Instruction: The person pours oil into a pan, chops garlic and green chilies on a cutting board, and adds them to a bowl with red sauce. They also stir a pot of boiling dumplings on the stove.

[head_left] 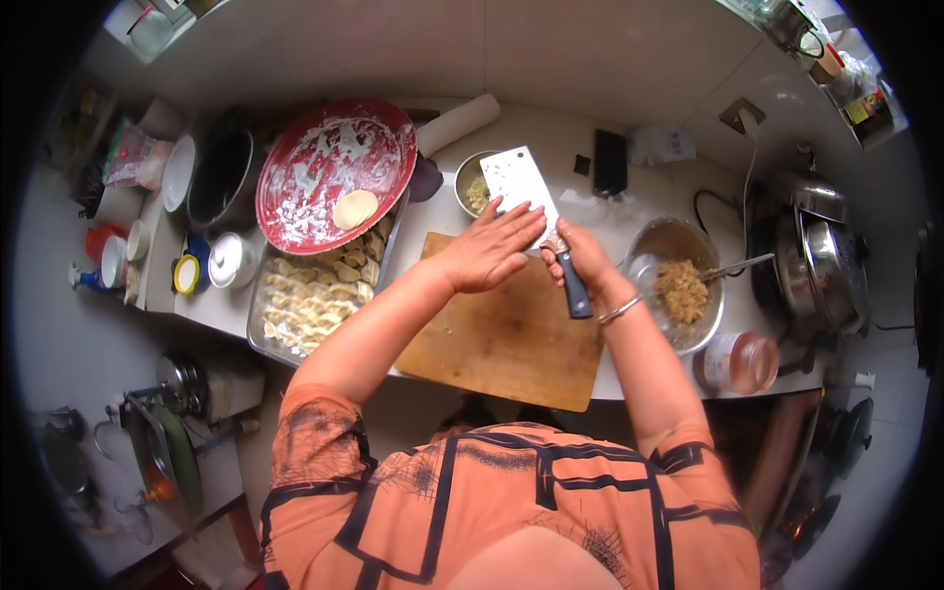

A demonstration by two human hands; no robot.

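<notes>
Okay, right hand closed round the dark handle of a cleaver. Left hand spread fairly flat, fingers on the lower part of the blade, nothing seen gripped in it. Cleaver held above the far edge of the board, blade end toward 11 o'clock, handle toward 5, some small bits stuck near the blade's top. Bracelet on right wrist.

Clock from cleaver: small bowl just beside at 10, chopped pale stuff inside, blade overlaps its rim in view, can't tell if touching. Wooden cutting board at 6, below both hands. Metal bowl at 4, tan filling plus a utensil leaning out over the rim. Jar with reddish contents, also 4, farther out. Dark phone at 2. White roll at 11. Red plate between 9 and 10, floury, round dough wrappers on it, overlapping a tray at 8 full of dumplings
</notes>
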